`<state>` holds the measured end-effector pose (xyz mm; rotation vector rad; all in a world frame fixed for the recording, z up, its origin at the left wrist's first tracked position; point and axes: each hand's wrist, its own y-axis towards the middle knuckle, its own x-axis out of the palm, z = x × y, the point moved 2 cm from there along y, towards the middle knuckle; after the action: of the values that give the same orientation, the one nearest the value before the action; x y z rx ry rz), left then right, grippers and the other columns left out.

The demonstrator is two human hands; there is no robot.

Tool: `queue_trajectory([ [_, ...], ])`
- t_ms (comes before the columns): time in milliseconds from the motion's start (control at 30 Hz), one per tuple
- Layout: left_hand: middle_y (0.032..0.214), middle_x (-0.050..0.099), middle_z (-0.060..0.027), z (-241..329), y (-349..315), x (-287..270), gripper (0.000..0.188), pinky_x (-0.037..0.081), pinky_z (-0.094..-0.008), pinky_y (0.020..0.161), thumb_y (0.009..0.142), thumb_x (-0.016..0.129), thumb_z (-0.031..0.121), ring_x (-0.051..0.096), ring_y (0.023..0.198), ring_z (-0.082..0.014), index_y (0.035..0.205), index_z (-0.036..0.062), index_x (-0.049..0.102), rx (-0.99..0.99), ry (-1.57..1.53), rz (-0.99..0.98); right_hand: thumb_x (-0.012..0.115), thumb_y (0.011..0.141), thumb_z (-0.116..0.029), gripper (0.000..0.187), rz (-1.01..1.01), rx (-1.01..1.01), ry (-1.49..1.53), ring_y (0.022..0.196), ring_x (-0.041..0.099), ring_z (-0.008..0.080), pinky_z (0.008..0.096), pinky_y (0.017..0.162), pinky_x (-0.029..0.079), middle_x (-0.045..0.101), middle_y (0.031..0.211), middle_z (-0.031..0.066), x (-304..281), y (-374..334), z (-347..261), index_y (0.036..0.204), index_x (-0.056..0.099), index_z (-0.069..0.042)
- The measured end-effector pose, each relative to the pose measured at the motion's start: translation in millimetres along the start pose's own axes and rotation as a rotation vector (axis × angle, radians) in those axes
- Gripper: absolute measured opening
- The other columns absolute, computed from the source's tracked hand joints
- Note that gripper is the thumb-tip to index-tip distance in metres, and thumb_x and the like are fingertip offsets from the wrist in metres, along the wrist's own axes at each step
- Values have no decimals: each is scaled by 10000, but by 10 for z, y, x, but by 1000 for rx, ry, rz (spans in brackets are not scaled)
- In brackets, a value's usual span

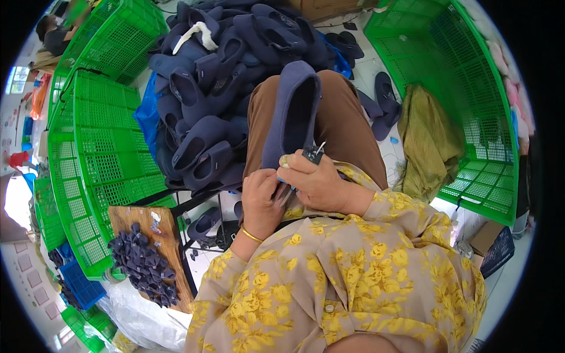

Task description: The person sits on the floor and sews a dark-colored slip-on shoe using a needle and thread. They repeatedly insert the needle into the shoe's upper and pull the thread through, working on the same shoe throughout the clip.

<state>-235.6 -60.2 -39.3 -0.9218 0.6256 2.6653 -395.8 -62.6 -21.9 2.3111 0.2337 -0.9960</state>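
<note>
A navy slip-on shoe [291, 112] lies on my lap, its toe pointing away and its opening facing up. My left hand [261, 203], with a gold bangle at the wrist, is closed at the shoe's heel, fingers pinched in toward my right hand. My right hand [315, 182] is closed around a small tool with a dark wrapped handle [313, 154], whose end sticks out above the fist. A yellowish band circles one right finger. Between the hands a thin greyish part shows; my fingers hide most of it and the heel edge.
A large heap of navy shoes [203, 88] on blue sheeting lies ahead. Green plastic crates [106, 170] stand at left, another crate [488, 117] at right beside an olive sack [429, 141]. A wooden stool top [176, 235] at left bears many small navy pieces [141, 265].
</note>
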Motion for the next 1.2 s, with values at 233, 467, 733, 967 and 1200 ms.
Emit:
queue_trajectory([
  [233, 934, 623, -111, -79, -36, 41, 285, 444, -383, 767, 665, 711, -24, 588, 876, -307, 936, 37, 648, -89, -119, 8, 584, 662, 50, 338, -116, 104, 28, 860, 608, 324, 382, 674, 493, 572, 960, 58, -42, -9, 86, 964, 603, -102],
  [467, 873, 630, -104, -9, 38, 17, 154, 489, -310, 676, 752, 729, -18, 616, 735, -254, 893, 7, 674, -96, -49, 0, 571, 929, -79, 74, 284, 382, 707, 647, 544, 116, 240, 516, 389, 611, 920, 55, -293, 329, 103, 999, 556, -98],
  [733, 1106, 638, -140, 101, 528, -166, 223, 490, -354, 733, 826, 625, 3, 619, 854, -303, 1045, 16, 662, 73, 43, -127, 496, 1034, -152, 132, 101, 676, 1374, 599, 397, 21, 188, 495, 281, 431, 756, -42, -336, 4, 222, 1134, 538, -76],
  [967, 1079, 622, -66, 185, 1111, -278, 167, 412, -327, 815, 723, 647, 89, 542, 1027, -234, 884, 108, 684, 522, 528, -578, 511, 1015, -114, 138, 52, 712, 1151, 672, 390, 18, 176, 593, 327, 464, 808, -47, -516, -53, 170, 1115, 570, -40],
  [1200, 809, 597, -96, 484, 1150, -222, 108, 466, -399, 704, 796, 692, 136, 588, 828, -305, 850, 67, 629, 223, 314, -489, 554, 987, -86, 97, 308, 576, 984, 704, 429, 18, 189, 622, 347, 536, 896, -46, -1022, -29, 106, 1070, 597, -62],
])
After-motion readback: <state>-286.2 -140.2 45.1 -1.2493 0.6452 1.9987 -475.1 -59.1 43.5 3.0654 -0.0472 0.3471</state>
